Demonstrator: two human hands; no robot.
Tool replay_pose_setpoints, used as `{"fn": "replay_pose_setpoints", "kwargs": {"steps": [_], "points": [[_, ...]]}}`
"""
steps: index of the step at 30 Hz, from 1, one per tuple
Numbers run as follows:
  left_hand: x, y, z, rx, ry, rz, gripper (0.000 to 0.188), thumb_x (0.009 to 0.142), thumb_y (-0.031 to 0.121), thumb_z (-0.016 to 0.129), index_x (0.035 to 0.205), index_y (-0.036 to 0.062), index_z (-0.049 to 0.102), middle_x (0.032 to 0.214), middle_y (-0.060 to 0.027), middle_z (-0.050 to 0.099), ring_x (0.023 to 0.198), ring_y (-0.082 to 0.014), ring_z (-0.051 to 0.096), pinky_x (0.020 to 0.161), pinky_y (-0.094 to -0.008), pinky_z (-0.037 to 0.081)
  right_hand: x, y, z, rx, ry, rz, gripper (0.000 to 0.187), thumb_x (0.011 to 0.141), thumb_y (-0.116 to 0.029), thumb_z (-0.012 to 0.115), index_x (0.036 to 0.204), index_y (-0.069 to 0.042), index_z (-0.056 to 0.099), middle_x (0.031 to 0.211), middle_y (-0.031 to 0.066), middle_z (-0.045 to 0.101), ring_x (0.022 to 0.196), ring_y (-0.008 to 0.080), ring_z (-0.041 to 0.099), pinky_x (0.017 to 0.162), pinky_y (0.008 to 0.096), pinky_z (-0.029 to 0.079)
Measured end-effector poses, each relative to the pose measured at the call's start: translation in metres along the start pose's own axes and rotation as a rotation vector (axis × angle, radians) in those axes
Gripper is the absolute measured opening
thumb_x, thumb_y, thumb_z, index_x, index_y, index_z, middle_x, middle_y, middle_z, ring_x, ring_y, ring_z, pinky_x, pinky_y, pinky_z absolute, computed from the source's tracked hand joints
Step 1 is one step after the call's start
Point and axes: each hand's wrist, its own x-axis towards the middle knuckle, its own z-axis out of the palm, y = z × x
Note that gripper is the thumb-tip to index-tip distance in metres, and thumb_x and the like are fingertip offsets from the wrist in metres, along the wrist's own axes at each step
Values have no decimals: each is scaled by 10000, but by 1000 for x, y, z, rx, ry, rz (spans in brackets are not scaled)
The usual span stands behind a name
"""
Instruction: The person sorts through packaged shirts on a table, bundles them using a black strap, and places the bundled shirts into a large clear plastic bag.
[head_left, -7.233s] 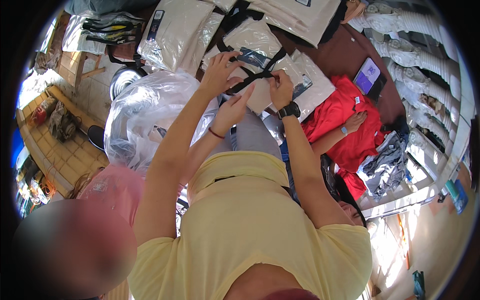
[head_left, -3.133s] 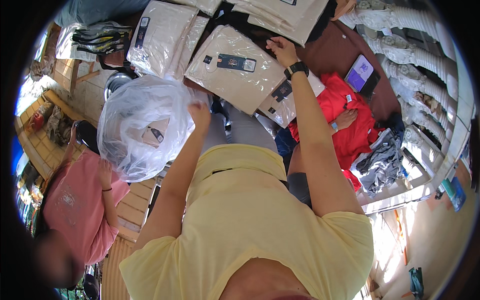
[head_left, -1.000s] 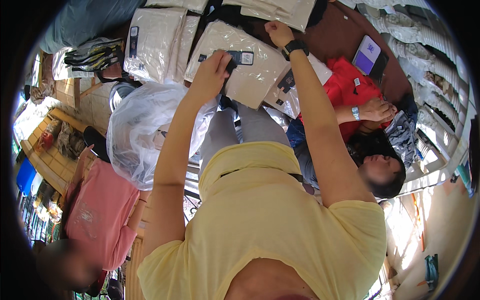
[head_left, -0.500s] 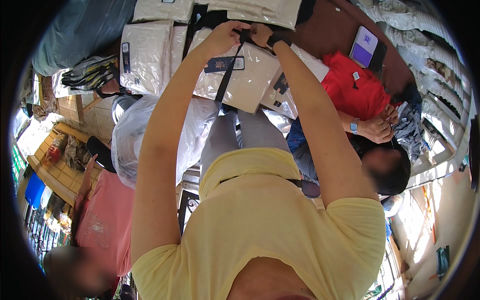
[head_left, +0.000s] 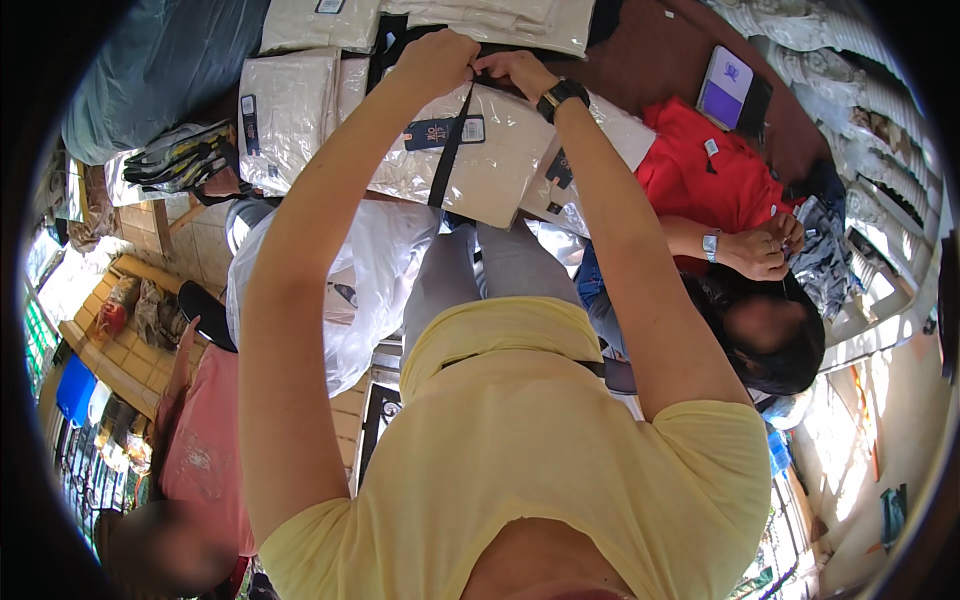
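Observation:
Both hands meet at the far side of a cream folded garment in clear plastic, which carries a dark blue label. A narrow black strap runs across this pack to its near edge. My left hand is closed, its fingertips pinched at the strap's far end. My right hand, below a black wristwatch, meets it there with thumb and forefinger pinched together on the strap. The fingers partly hide the strap end.
More wrapped cream garments lie to the left and behind. On the right is red cloth, with a purple-and-white box behind it. A co-worker's hands work beside grey cloth. A clear plastic bag hangs under my left arm.
My left hand has moved slightly up and left. The black loop between my fingers has tightened to a small point, and the strap now looks straighter.

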Motion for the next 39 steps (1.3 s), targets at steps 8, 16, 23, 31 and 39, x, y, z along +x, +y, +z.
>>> {"fn": "replay_pose_setpoints", "kwargs": {"steps": [8,16,23,31,39], "points": [[28,-27,73,-386,124,66,229,786,86,611,1011,45,596,749,-164,636,710,-277,639,653,-359,495,-6,20,-3,-91,73,-21,233,740,-168,783,841,10,671,756,1,622,656,57,524,600,198,416],[26,-54,86,-155,-64,-18,361,876,113,567,1198,93,406,848,-182,623,783,-384,590,733,-435,448,3,9,10,-75,74,-47,240,756,-173,780,872,15,685,734,22,641,595,65,545,555,200,451],[40,-48,83,-565,102,-182,253,806,66,650,1030,55,532,844,-164,634,814,-339,618,752,-400,488,9,12,1,-86,241,100,242,772,-191,770,859,9,665,744,29,641,565,85,557,502,194,456],[47,-21,64,109,-67,-306,223,792,223,693,951,73,653,965,-173,653,938,-312,634,786,-392,507,7,5,-10,507,290,164,235,839,-22,657,1031,41,538,948,107,636,767,188,619,610,238,520],[68,-56,74,-438,-147,-295,235,828,237,581,920,42,675,865,-137,691,787,-220,676,702,-331,526,7,1,-9,374,168,159,279,789,23,690,1001,65,513,903,142,642,722,198,647,570,221,536]]}}
